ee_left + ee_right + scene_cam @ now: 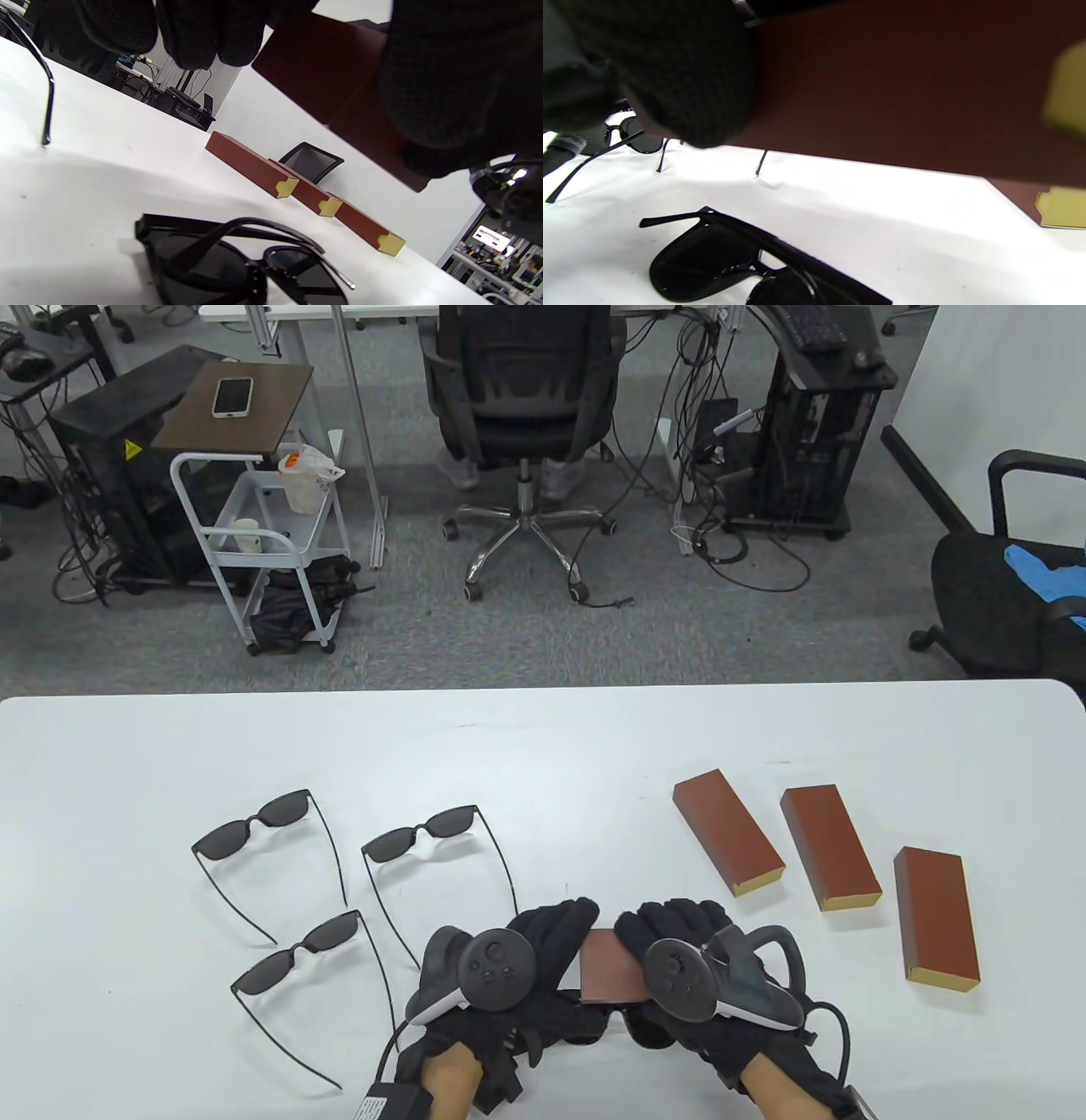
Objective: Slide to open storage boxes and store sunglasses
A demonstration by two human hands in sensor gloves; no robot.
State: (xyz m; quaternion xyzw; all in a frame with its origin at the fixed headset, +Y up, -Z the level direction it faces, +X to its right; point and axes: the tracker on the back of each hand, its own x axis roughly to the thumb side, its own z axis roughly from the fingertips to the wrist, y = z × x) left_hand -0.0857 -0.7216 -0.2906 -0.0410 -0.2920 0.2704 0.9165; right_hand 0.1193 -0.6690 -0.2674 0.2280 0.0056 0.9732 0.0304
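I have one brown storage box (pixel 612 976) lifted off the white surface (pixel 543 746), held between both hands. My left hand (pixel 509 976) grips its left end with fingers (pixel 199 38) curled over the top, and my right hand (pixel 687 976) grips the right end, glove wrapped round the brown sleeve. From the table view I cannot tell whether the box has begun to slide open; the hands cover both ends, and the wrist views show only a brown side and a blurred yellow corner.

Just beneath the held box, on the surface, lies a folded pair of sunglasses (pixel 242 262), which I judge is the pair meant for this box. It is not yet inside anything.

Left of the held box, three more pairs of sunglasses (pixel 263 827) lie with their arms spread, untouched. Right of the held box, three closed boxes (pixel 831 847) lie in a loose row, yellow ends toward me, none visibly open.

So I judge the task barely begun: no pair is visibly stored, and the first box is only in hand. Left to do: slide this box open, put the folded pair in, then repeat for the remaining pairs and boxes.
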